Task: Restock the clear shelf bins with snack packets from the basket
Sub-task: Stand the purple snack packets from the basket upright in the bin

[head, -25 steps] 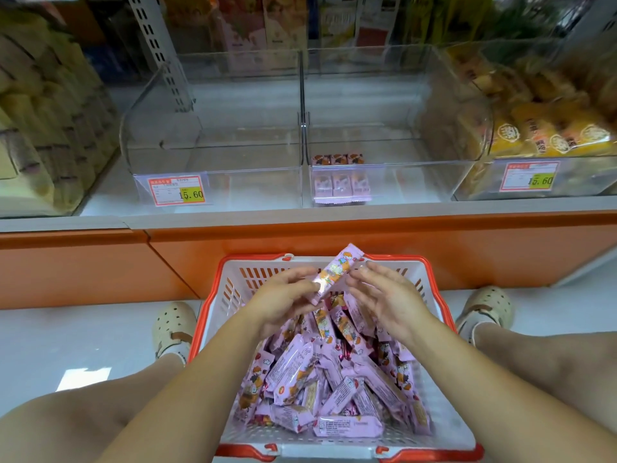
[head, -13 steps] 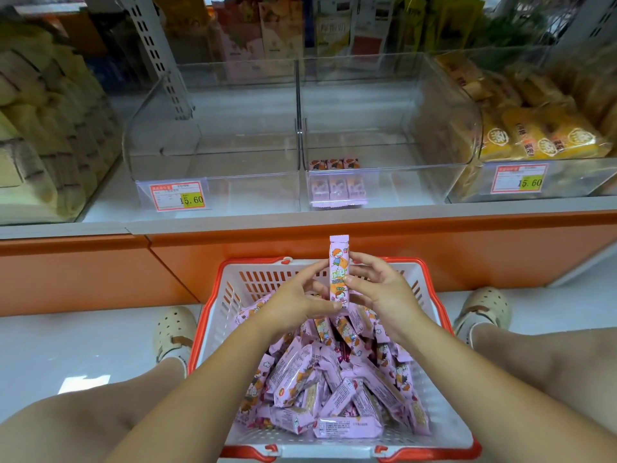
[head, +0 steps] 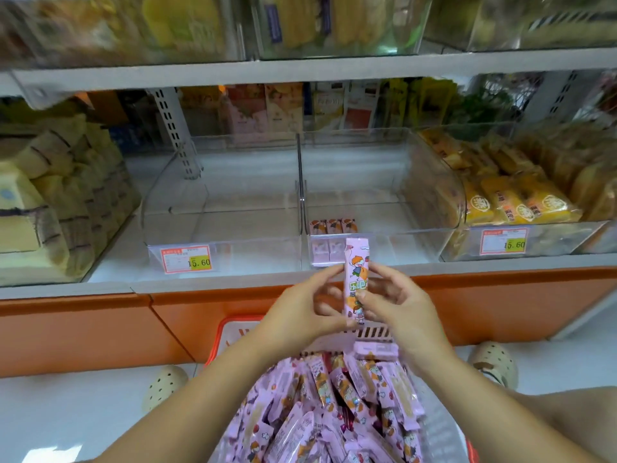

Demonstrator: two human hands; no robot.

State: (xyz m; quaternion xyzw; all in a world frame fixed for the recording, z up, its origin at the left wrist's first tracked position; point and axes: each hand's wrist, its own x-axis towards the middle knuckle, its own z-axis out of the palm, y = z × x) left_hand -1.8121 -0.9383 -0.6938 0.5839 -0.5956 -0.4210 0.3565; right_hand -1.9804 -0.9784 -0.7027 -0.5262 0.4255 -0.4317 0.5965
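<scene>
A pink snack packet (head: 356,262) with a cartoon print stands upright between my hands, above the basket's far rim. My left hand (head: 302,307) pinches its left edge and my right hand (head: 397,304) grips its right side. Below, the red-rimmed white basket (head: 223,332) holds several more pink packets (head: 320,412). Two clear shelf bins sit ahead: the left bin (head: 220,208) is bare, the right bin (head: 384,208) has three matching packets (head: 332,227) in a row at its front left corner.
Bins of yellow cake packets flank the clear ones at left (head: 50,202) and right (head: 514,195). Price tags (head: 186,259) hang on the bin fronts. An orange shelf base (head: 100,329) runs below. My shoes (head: 165,385) rest on the white floor beside the basket.
Both hands rose from the basket with the packet, turning it from tilted to upright. The view tilted up, showing more of the shelves.
</scene>
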